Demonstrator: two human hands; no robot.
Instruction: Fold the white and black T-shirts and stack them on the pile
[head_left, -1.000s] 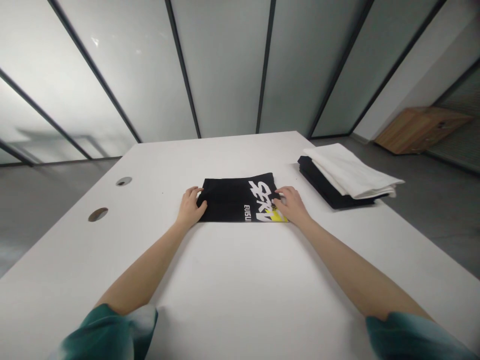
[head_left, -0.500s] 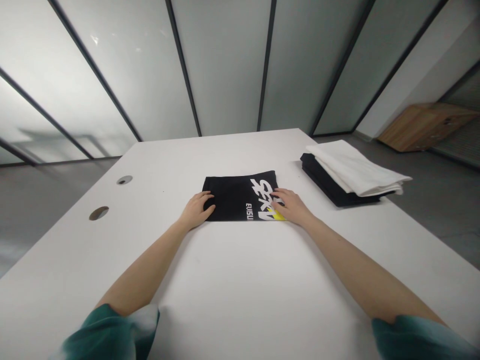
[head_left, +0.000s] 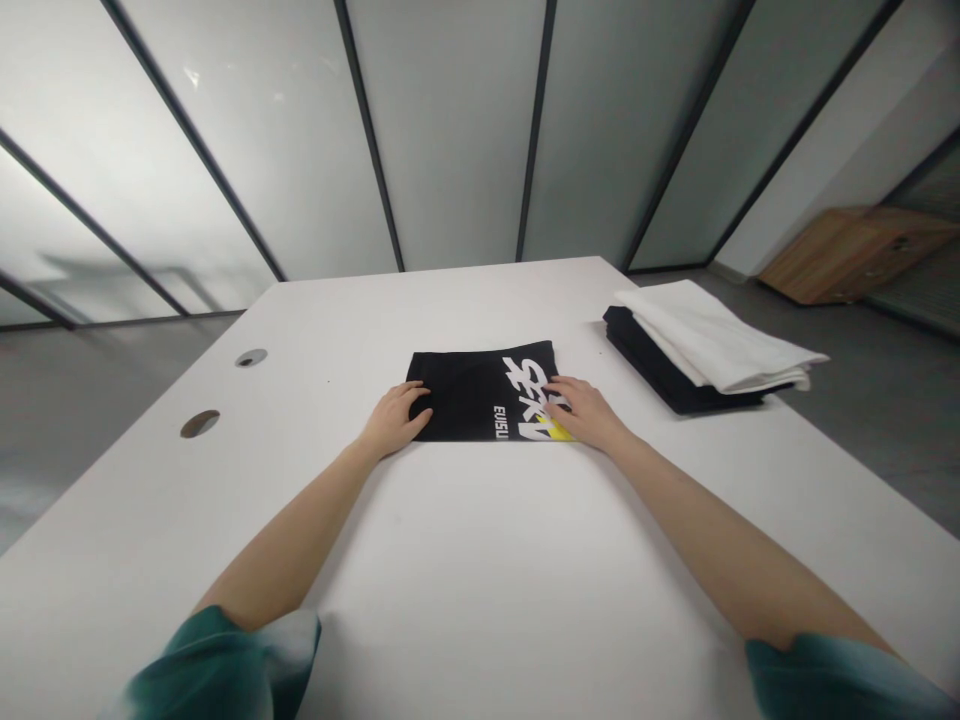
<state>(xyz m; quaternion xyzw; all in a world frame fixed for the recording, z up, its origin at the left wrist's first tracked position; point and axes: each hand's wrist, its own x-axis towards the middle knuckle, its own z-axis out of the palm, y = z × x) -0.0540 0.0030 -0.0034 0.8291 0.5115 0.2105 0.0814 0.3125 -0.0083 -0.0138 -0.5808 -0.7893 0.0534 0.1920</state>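
The person's left hand (head_left: 391, 421) and right hand (head_left: 583, 413) both lie open and palm down, with the fingers loosely extended, pressing on the near part of a folded black garment (head_left: 457, 392) without pinching or gripping it. The left hand rests at the garment's left corner, and the right hand rests at its right side. Both forearms reach forward from green sleeves (head_left: 225, 665) across a large white table (head_left: 465, 570), with the garment lying near the table's middle. Frosted glass wall panels (head_left: 450, 130) with dark frames stand beyond the far edge, above a grey floor (head_left: 97, 420). A wooden box (head_left: 855, 255) sits on the floor at far right. On the table's right side, well apart from the right hand, a folded white cloth (head_left: 712, 338) lies on a folded black cloth (head_left: 645, 368). Two round holes (head_left: 199, 424) pierce the table's left side. The garment shows white lettering (head_left: 529, 375) and a small patch of yellow print (head_left: 559, 431) along its near edge.
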